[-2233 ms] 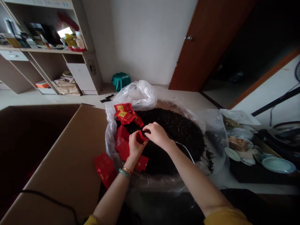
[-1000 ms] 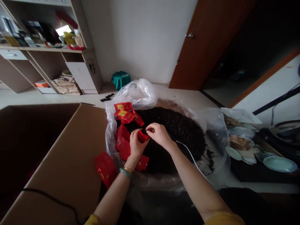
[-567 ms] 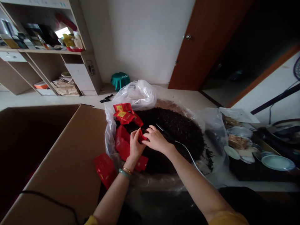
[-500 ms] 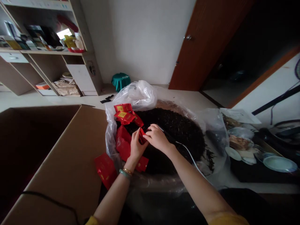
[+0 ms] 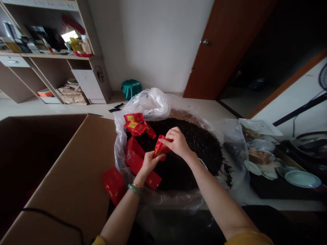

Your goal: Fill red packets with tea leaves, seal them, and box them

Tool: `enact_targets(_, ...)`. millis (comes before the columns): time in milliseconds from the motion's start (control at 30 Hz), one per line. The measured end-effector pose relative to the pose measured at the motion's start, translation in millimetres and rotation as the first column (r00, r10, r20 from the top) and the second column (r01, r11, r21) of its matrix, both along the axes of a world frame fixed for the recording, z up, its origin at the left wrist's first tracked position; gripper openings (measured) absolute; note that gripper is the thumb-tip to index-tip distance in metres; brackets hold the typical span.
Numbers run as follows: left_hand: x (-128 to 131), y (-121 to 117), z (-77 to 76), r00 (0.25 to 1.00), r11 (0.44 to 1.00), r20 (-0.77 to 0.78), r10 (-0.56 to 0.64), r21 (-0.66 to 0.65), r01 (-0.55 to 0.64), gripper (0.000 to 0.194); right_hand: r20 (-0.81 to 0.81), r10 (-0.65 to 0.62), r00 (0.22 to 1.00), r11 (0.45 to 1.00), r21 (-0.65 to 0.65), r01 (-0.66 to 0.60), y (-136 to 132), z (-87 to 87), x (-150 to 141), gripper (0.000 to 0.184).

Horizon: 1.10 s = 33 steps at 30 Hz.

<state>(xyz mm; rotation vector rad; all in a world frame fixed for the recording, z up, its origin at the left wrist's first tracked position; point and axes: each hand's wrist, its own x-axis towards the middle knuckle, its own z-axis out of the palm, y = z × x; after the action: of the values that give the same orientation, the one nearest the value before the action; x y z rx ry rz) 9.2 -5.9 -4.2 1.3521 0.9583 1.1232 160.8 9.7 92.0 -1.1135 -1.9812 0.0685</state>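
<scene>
Your left hand [image 5: 150, 161] gripped a small red packet [image 5: 160, 148] from below while your right hand [image 5: 177, 141] pinched its upper end, so both were clamped on it, close together. The packet leaned above the heap of dark shreds [image 5: 201, 143], inside the clear plastic bag [image 5: 119, 141], toward its left edge. Loose red packets [image 5: 135, 127] lay by the bag's far left edge. You seemed to be at closing the packet's mouth; whether it was sealed, the view did not tell. The next move appeared to call for a steady lower hold and even pressure along the top.
</scene>
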Motion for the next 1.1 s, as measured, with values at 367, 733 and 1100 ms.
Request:
enact_targets(367,-1.2,2.1,6.6,0.994,0.996,0.087,-0.063,-0.052,0.068,0.037,0.128,0.092,0.987,0.924,-0.381,-0.037,8.9,-6.1,4.9,0.033)
enact_targets(733,-2.0,3.1,6.1,0.982,0.995,0.190,0.008,-0.099,0.011,0.049,0.114,0.092,0.989,0.964,-0.259,-0.060,2.0,-12.3,9.3,0.020)
enact_targets(1100,1.3,2.9,-10.6,0.958,0.923,-0.145,0.248,0.337,-0.188,0.095,0.215,0.066,0.974,0.957,-0.290,-0.001,-0.3,-18.2,-1.3,0.028)
